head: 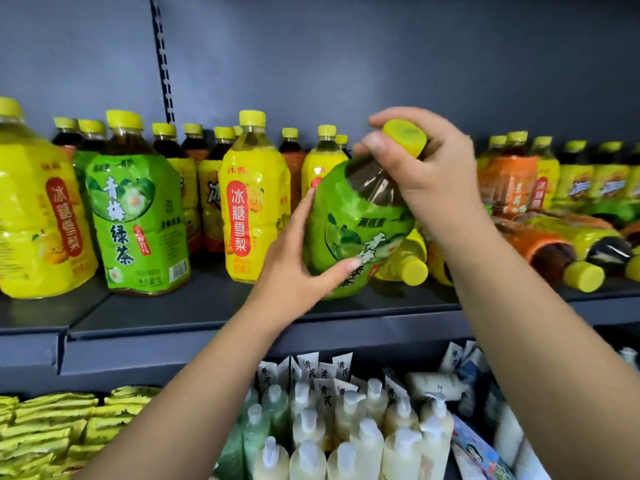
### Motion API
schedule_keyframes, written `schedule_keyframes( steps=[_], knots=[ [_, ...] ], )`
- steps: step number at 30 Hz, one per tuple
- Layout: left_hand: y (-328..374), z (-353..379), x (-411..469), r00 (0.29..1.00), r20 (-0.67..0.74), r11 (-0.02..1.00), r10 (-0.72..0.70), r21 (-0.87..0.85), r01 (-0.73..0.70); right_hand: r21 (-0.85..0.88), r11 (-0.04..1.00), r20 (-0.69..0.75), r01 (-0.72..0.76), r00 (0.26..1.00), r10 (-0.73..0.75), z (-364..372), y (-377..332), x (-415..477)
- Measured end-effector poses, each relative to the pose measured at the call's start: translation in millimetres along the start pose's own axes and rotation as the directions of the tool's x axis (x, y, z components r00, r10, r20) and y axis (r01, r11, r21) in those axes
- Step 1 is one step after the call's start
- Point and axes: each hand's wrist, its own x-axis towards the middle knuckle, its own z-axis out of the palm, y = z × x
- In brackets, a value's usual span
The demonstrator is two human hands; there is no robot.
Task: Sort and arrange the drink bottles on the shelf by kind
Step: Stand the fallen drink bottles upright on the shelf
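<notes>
While it leans over the front of the dark grey metal shelf (207, 306), the green-labelled plastic bottle (356, 216) is tilted, its ridged yellow screw cap (404, 137) pointing up and to the right. The right hand (440, 174) wraps the clear, faceted neck just under the cap, fingers curled close together around it. The left hand (294, 268) cradles the rounded lower body, thumb pressed across the glossy, crinkled label and fingers laid together up the far side. A matching upright green-labelled bottle (135, 216) stands well to the left, with a squarish yellow-labelled bottle (254, 206) between. To the right, orange- and yellow-labelled bottles (554, 247) lie on their sides, caps forward. Pale, smooth pump bottles (346, 445) crowd the shelf below.
</notes>
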Motion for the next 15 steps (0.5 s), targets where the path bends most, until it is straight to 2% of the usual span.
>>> schedule_keyframes(
  steps=[2, 4, 10, 12, 15],
  knots=[
    [-3.9, 7.8, 9.6, 0.999, -0.036, 0.993, -0.025, -0.116, 0.021, 0.053, 0.994, -0.009, -0.094, 0.996, 0.094, 4.6, 5.4, 15.4],
    [-6.5, 14.1, 18.4, 0.994, -0.087, 0.987, -0.061, -0.152, 0.047, 0.053, 0.976, -0.004, -0.209, 0.978, 0.210, 9.3, 16.6, 30.5],
    [-21.6, 21.1, 36.6, 0.939, -0.100, 0.920, -0.329, -0.258, 0.295, -0.181, 0.885, 0.088, -0.429, 0.889, 0.449, 32.8, 58.9, 31.6],
    [-21.5, 21.5, 37.0, 0.924, -0.087, 0.898, -0.373, -0.286, 0.335, -0.229, 0.887, 0.047, -0.400, 0.906, 0.421, 40.1, 69.7, 20.2],
    [-22.9, 21.5, 38.4, 0.914, -0.088, 0.897, -0.395, -0.254, 0.363, -0.164, 0.909, -0.047, -0.383, 0.923, 0.381, 46.4, 77.5, 16.6]
  ],
)
